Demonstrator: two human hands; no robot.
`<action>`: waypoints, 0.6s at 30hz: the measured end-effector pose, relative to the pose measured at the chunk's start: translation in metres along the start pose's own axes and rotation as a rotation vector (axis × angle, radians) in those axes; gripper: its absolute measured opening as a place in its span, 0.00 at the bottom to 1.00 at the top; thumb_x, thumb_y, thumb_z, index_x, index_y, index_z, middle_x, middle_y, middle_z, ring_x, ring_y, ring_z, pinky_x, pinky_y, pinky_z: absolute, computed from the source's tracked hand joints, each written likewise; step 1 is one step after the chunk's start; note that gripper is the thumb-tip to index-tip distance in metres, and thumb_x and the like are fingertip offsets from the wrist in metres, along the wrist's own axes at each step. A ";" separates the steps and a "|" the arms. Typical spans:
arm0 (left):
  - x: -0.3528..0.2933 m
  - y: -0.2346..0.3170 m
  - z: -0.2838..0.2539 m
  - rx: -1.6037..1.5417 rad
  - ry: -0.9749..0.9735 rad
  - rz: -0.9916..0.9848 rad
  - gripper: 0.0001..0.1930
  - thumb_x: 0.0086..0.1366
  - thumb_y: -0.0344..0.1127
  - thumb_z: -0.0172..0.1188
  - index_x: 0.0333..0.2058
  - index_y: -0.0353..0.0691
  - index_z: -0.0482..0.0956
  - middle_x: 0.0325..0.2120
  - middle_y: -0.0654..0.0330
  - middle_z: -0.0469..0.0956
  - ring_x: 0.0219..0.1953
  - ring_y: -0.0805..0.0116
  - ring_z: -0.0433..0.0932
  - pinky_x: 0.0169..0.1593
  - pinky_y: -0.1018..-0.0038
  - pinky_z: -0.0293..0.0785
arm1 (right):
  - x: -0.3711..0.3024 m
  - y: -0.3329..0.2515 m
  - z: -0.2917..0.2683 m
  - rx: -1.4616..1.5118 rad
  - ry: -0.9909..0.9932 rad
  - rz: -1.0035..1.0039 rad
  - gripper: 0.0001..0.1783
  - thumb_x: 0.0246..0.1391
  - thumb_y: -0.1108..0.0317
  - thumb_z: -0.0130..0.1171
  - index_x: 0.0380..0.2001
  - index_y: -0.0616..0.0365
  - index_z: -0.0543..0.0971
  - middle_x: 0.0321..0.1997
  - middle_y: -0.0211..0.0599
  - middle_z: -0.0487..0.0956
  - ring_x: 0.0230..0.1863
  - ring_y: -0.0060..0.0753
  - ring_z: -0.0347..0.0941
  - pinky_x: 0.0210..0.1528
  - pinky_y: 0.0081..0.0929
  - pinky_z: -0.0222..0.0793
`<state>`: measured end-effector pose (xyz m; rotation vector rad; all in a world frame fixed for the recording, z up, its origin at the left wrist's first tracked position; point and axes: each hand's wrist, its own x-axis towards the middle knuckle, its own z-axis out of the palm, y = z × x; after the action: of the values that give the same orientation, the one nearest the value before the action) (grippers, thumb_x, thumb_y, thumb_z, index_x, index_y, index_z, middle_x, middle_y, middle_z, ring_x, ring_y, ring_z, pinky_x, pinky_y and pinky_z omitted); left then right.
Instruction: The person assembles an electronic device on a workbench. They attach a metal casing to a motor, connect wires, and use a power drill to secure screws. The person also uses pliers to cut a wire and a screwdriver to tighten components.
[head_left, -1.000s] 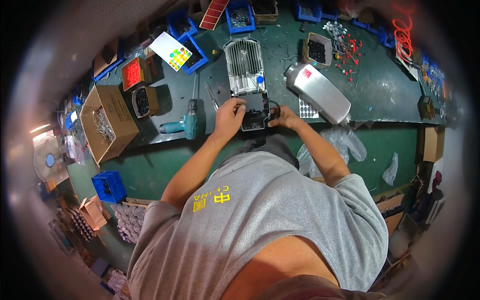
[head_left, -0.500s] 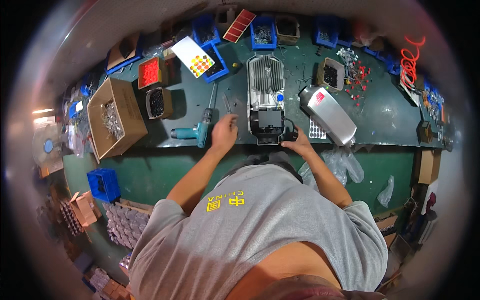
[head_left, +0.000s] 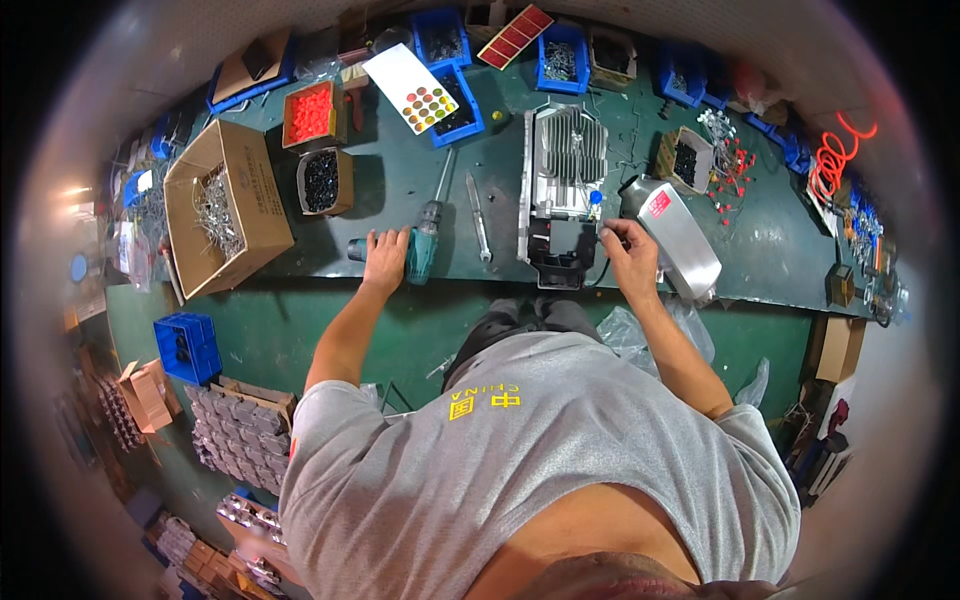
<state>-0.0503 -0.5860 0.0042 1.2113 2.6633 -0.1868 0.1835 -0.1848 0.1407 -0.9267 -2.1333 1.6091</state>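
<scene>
My left hand (head_left: 384, 262) lies over the handle of a teal power drill (head_left: 423, 247), its fingers curled around it. The drill rests on its side with a long bit pointing away from me. To its right is a metal spanner (head_left: 479, 220). In front of me sits a silver finned metal housing (head_left: 570, 150) with a black part (head_left: 555, 268) at its near end. At its right side my right hand (head_left: 634, 264) is closed, thumb and forefinger pinching a black cable (head_left: 604, 268). A smooth silver cover (head_left: 682, 240) lies just right of that hand.
Left on the green bench (head_left: 330, 240) stand a cardboard box (head_left: 262, 200) of metal pieces, a red-filled box (head_left: 312, 115) and a black-filled box (head_left: 325, 182). Blue bins (head_left: 562, 60) line the back, near a sticker sheet (head_left: 400, 75). A coiled orange hose (head_left: 832, 160) hangs right.
My left hand has moved left from beside the spanner onto the drill handle. My right hand has moved up along the housing's right side to the cable. The whole view has shifted slightly.
</scene>
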 end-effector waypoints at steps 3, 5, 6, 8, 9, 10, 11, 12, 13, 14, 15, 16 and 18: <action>0.003 0.000 0.000 -0.041 -0.004 0.011 0.31 0.60 0.24 0.56 0.64 0.43 0.68 0.48 0.55 0.76 0.57 0.56 0.74 0.70 0.47 0.57 | 0.003 -0.003 0.007 -0.009 -0.057 0.029 0.09 0.62 0.71 0.64 0.43 0.64 0.83 0.33 0.27 0.82 0.30 0.14 0.74 0.33 0.18 0.73; -0.002 -0.001 0.002 -0.056 0.014 -0.001 0.31 0.58 0.23 0.57 0.63 0.43 0.68 0.47 0.55 0.76 0.56 0.55 0.74 0.69 0.48 0.58 | 0.003 -0.008 0.013 0.026 -0.086 0.091 0.09 0.62 0.71 0.64 0.43 0.64 0.83 0.34 0.27 0.82 0.30 0.14 0.74 0.34 0.17 0.74; -0.007 0.000 0.003 -0.063 0.023 -0.009 0.32 0.57 0.23 0.57 0.63 0.42 0.69 0.47 0.55 0.76 0.56 0.55 0.74 0.69 0.48 0.58 | 0.002 -0.009 0.015 0.064 -0.094 0.092 0.09 0.62 0.71 0.64 0.43 0.64 0.83 0.34 0.28 0.82 0.31 0.14 0.74 0.33 0.17 0.73; -0.013 0.006 -0.007 -0.117 0.026 0.008 0.33 0.55 0.22 0.58 0.62 0.42 0.68 0.47 0.55 0.76 0.56 0.55 0.74 0.69 0.48 0.59 | -0.002 -0.001 0.016 0.061 -0.063 0.077 0.09 0.61 0.71 0.65 0.43 0.64 0.83 0.31 0.27 0.81 0.30 0.14 0.74 0.33 0.18 0.72; -0.019 0.010 -0.012 -0.144 0.027 0.013 0.34 0.54 0.22 0.58 0.62 0.42 0.68 0.47 0.55 0.76 0.56 0.55 0.74 0.69 0.48 0.59 | -0.003 0.004 0.016 0.059 -0.050 0.069 0.10 0.61 0.71 0.65 0.43 0.64 0.83 0.30 0.27 0.81 0.29 0.15 0.74 0.33 0.18 0.71; -0.026 0.014 -0.025 -0.232 0.049 0.036 0.35 0.50 0.21 0.59 0.61 0.40 0.69 0.47 0.52 0.76 0.56 0.52 0.73 0.68 0.50 0.59 | -0.005 0.007 0.016 0.043 -0.013 0.022 0.10 0.61 0.71 0.65 0.43 0.65 0.83 0.31 0.28 0.81 0.31 0.16 0.74 0.35 0.19 0.72; -0.035 0.015 -0.033 -0.272 0.073 0.052 0.36 0.49 0.21 0.59 0.61 0.40 0.69 0.46 0.51 0.76 0.56 0.51 0.73 0.68 0.50 0.59 | -0.004 0.010 0.017 0.027 0.018 -0.024 0.10 0.60 0.72 0.65 0.44 0.65 0.83 0.31 0.29 0.82 0.32 0.17 0.75 0.37 0.20 0.73; -0.043 0.017 -0.040 -0.312 0.096 0.068 0.36 0.48 0.21 0.60 0.61 0.39 0.69 0.46 0.51 0.76 0.56 0.50 0.72 0.68 0.50 0.59 | -0.002 0.014 0.018 0.009 0.049 -0.070 0.11 0.60 0.72 0.65 0.44 0.65 0.83 0.32 0.30 0.82 0.33 0.19 0.76 0.39 0.21 0.74; -0.050 0.020 -0.051 -0.350 0.116 0.092 0.37 0.47 0.21 0.61 0.61 0.38 0.69 0.46 0.50 0.76 0.56 0.49 0.72 0.67 0.50 0.59 | -0.001 0.021 0.017 0.033 0.068 -0.091 0.14 0.58 0.72 0.66 0.47 0.65 0.82 0.36 0.32 0.83 0.37 0.23 0.78 0.44 0.24 0.75; -0.056 0.025 -0.071 -0.380 0.168 0.144 0.37 0.47 0.21 0.61 0.61 0.35 0.69 0.45 0.48 0.75 0.55 0.45 0.72 0.65 0.51 0.62 | -0.003 0.022 0.017 0.025 0.106 -0.065 0.17 0.57 0.72 0.68 0.48 0.65 0.81 0.38 0.34 0.82 0.38 0.24 0.78 0.45 0.25 0.75; -0.062 0.033 -0.093 -0.422 0.175 0.146 0.38 0.47 0.22 0.62 0.61 0.35 0.69 0.45 0.48 0.75 0.53 0.44 0.72 0.63 0.52 0.64 | -0.003 0.022 0.017 0.016 0.143 -0.038 0.19 0.55 0.71 0.69 0.50 0.65 0.80 0.39 0.35 0.82 0.39 0.26 0.78 0.47 0.26 0.75; -0.069 0.042 -0.120 -0.461 0.184 0.150 0.38 0.47 0.22 0.63 0.62 0.34 0.68 0.44 0.48 0.76 0.52 0.44 0.73 0.61 0.53 0.66 | 0.001 0.041 0.015 -0.062 0.177 -0.126 0.26 0.51 0.69 0.72 0.53 0.64 0.78 0.45 0.38 0.81 0.44 0.30 0.77 0.49 0.28 0.75; -0.083 0.054 -0.149 -0.552 0.279 0.142 0.32 0.51 0.26 0.67 0.58 0.34 0.73 0.41 0.49 0.79 0.45 0.46 0.78 0.52 0.60 0.75 | 0.001 0.039 0.019 -0.126 0.163 -0.083 0.38 0.47 0.62 0.76 0.59 0.66 0.74 0.54 0.48 0.77 0.55 0.43 0.74 0.59 0.38 0.71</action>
<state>0.0231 -0.5810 0.1670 1.2890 2.5580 0.7384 0.1836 -0.1917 0.0980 -0.9584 -2.1496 1.3253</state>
